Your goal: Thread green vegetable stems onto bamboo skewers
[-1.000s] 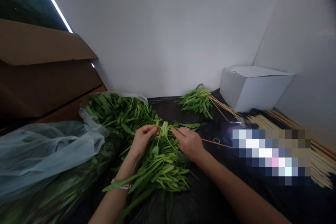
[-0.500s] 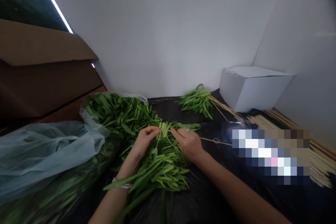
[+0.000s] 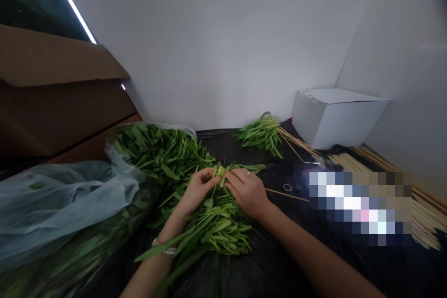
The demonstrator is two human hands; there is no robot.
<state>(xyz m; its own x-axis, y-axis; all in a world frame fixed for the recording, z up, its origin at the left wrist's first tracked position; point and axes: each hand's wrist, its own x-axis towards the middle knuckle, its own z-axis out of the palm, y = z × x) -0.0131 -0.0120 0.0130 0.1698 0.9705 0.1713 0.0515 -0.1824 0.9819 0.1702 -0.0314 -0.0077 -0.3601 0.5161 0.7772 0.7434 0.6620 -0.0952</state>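
Note:
Both hands meet over a pile of leafy green stems [image 3: 226,230] on black plastic. My left hand [image 3: 199,190] has its thumb and fingers closed on the left side of a few short, pale green stem pieces [image 3: 220,174]. From the right, my right hand [image 3: 247,191] pinches the same pieces, its fingers bent and a ring on one of them. A thin wooden stick [image 3: 286,194] runs out to the right from under my right hand; its near end is hidden. Long leaves lie across my left forearm.
Leafy greens in a clear bag [image 3: 157,149] lie at the left, near a cardboard box [image 3: 63,116]. Farther back, greens on sticks [image 3: 260,135] lie beside a white box [image 3: 338,116]. A small ring [image 3: 287,187] and many wooden sticks [image 3: 424,223] are at the right.
My left thumb has moved right onto the pale stem pieces, and the pieces have tilted. My right fingers have closed in on them. The stick has shifted slightly down, off the small ring.

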